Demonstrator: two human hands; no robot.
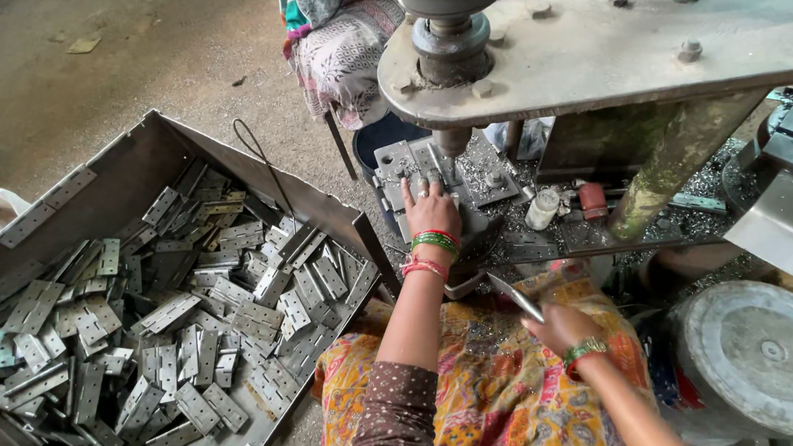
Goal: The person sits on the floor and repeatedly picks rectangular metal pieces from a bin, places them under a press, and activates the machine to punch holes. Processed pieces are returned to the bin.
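My left hand point(431, 208), with green and red bangles at the wrist, reaches forward onto the small steel bed point(401, 170) of a press machine point(591, 43). It presses a metal hinge piece point(436, 164) flat under the vertical punch point(452, 142). My right hand point(558, 325) rests over my lap on patterned orange cloth point(487, 387) and grips another flat metal hinge point(516, 297), tilted upward to the left.
A large metal tray point(137, 155) at left is heaped with several grey hinges point(184, 308). A round metal lid point(766, 353) sits at lower right. Metal shavings cover the machine bench point(550, 229). Another person in patterned clothes point(342, 36) sits beyond the press.
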